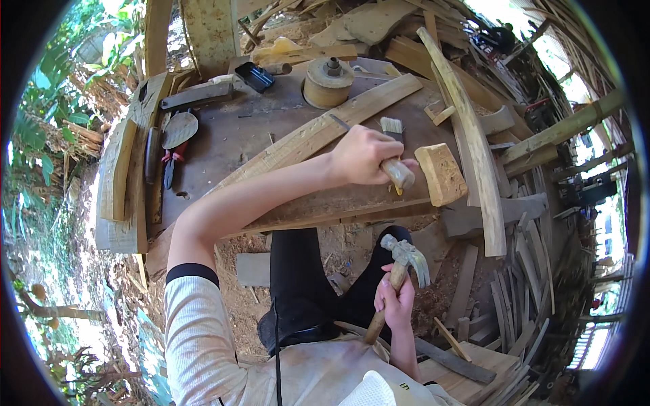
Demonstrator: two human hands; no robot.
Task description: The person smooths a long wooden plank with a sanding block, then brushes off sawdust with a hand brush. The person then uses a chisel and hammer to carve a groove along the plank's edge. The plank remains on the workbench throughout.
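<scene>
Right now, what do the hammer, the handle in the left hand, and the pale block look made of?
Hammer: grey head, dull shine, likely bare worn metal; brown shaft, probably wood.

Handle in the left hand: tan and scuffed, likely wood; any varnish is unclear.

Pale block: yellowish, rough-faced, seemingly raw unfinished wood.

Brown hammer handle; black trousers; beige shirt

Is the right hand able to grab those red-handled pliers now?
Probably not: the right hand grips a claw hammer, and the pliers lie left on the workbench, past the left arm.
</scene>
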